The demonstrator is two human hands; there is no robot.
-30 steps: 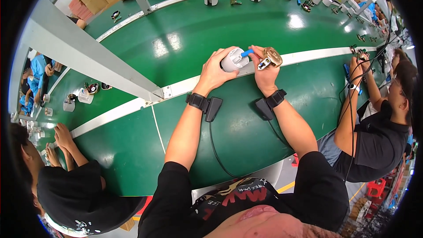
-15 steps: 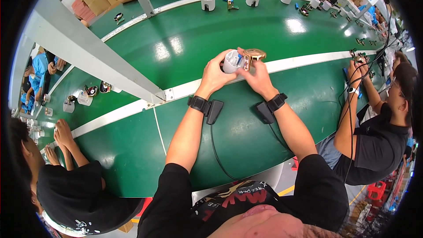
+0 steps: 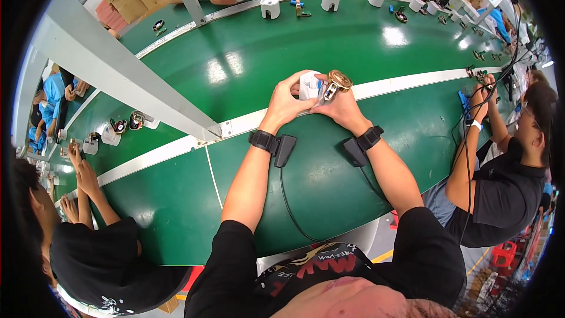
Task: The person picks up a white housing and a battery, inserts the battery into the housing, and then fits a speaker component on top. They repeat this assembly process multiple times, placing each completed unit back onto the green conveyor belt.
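Observation:
My left hand (image 3: 283, 105) is wrapped round a white plastic cylindrical housing (image 3: 308, 85), held over the white rail. Close against its right side, my right hand (image 3: 344, 109) grips a round gold-coloured part (image 3: 339, 80) by a metal and pale piece beneath it. Something blue shows between the housing and that part, partly hidden by my fingers. Both wrists wear black straps with a black box and a cable.
A grey metal post (image 3: 129, 62) rises from the white rail (image 3: 388, 87) at left. On the green belt (image 3: 265, 44) stand white housings (image 3: 270, 7) and small parts. Co-workers sit at both sides and across. Black cables hang at right.
The gold-coloured part has tipped and turned in my right hand. The white housing has turned more upright in my left. Housings and parts on the belt have shifted left.

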